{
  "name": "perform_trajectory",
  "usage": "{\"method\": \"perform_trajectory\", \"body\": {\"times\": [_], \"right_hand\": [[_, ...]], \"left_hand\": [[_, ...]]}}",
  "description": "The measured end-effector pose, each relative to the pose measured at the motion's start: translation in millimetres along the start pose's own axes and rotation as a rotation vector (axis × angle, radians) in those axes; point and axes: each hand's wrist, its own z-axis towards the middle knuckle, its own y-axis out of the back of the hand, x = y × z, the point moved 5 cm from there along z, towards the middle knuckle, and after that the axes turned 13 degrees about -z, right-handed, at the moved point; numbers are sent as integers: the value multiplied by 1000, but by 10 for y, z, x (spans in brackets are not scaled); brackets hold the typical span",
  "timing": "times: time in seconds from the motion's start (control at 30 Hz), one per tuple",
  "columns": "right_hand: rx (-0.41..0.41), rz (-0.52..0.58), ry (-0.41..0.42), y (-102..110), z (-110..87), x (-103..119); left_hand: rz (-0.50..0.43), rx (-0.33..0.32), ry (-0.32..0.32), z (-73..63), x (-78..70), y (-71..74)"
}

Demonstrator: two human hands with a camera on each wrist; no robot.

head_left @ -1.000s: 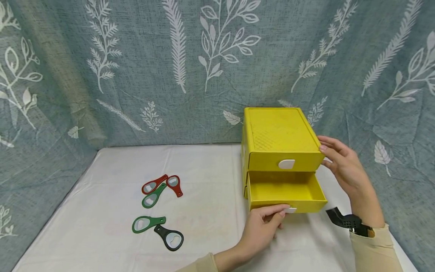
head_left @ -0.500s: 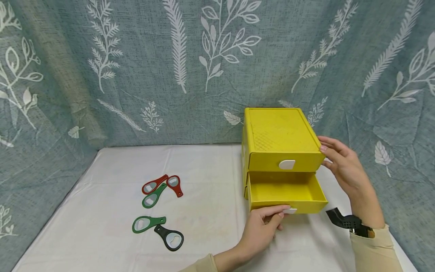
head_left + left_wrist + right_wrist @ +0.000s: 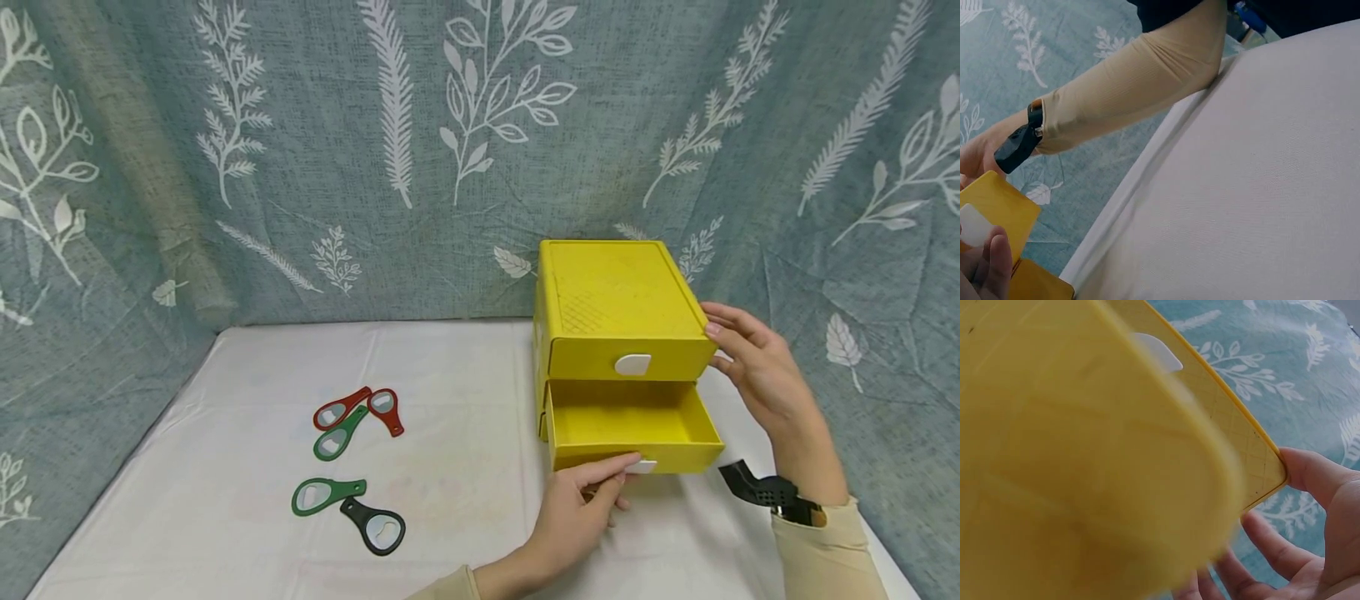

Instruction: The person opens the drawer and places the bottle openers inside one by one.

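Observation:
A yellow drawer cabinet stands at the right of the table, its top drawer closed. Below, the lower drawer is pulled out and nothing shows inside it. My left hand pinches this drawer's white handle, index finger over it and thumb underneath. Against the cabinet's right side rests my right hand, thumb at the top front corner, fingers extended along the side. In the right wrist view, that thumb and fingers touch the cabinet's corner.
On the table's left lie several bottle openers: a red one, another red one, a green one, a second green one and a black one. A patterned blue-green curtain hangs behind the white tablecloth.
The lower drawer sits very slightly further out, and my left hand's lower fingers have shifted a little under the handle. My right hand stays at the cabinet's side.

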Motion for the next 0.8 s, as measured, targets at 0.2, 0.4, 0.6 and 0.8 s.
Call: {"method": "perform_trajectory", "body": {"times": [0.2, 0.4, 0.6, 0.8], "right_hand": [[-6, -8, -7, 5, 1, 3], [5, 27, -1, 17, -5, -12], [17, 66, 11, 21, -7, -34], [24, 61, 12, -6, 8, -21]], "left_hand": [[-4, 44, -70, -26, -24, -25], [-69, 113, -24, -42, -12, -30], [67, 223, -108, -127, -108, -8], [240, 151, -388, -222, -403, 388]]}}
